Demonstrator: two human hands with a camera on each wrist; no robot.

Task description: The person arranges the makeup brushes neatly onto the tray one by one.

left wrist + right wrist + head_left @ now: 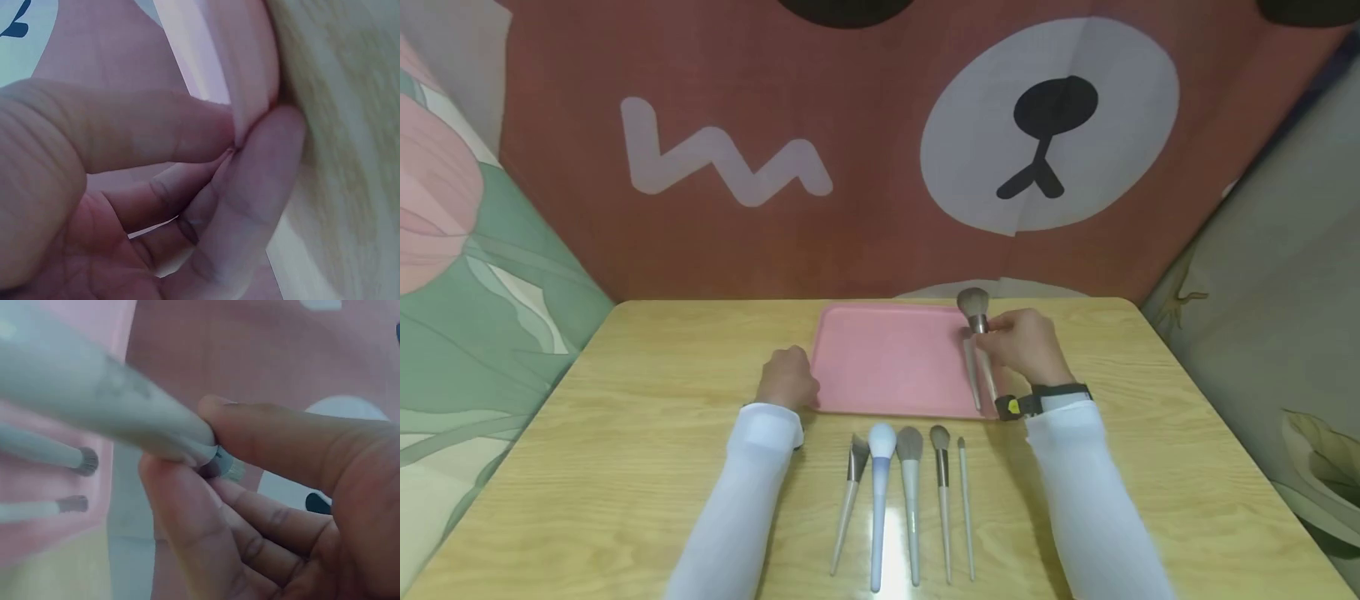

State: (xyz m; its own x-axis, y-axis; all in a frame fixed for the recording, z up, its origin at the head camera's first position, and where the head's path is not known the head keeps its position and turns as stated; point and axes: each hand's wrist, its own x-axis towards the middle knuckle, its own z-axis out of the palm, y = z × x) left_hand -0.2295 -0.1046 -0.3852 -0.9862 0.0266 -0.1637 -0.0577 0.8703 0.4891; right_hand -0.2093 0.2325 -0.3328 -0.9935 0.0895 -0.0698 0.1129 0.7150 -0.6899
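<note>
My right hand [1028, 346] pinches a makeup brush [975, 307] with a fluffy grey-brown head and a dark ferrule, held over the right end of a pink tray [887, 360]. In the right wrist view its pale handle [106, 384] runs between thumb and forefinger. Below it, two smaller brushes lie in the tray, one thin brush [44, 449] above a paler brush [34, 510]. My left hand [787, 381] pinches the tray's left rim [253, 69] between thumb and forefinger.
In front of the tray, several brushes lie side by side on the wooden table [625, 467]: an angled brush [857, 458], a white-headed brush [882, 442], a grey brush [911, 450], a dark-ferruled brush [941, 442] and a thin brush [964, 492]. A brown patterned cloth [850, 242] hangs behind.
</note>
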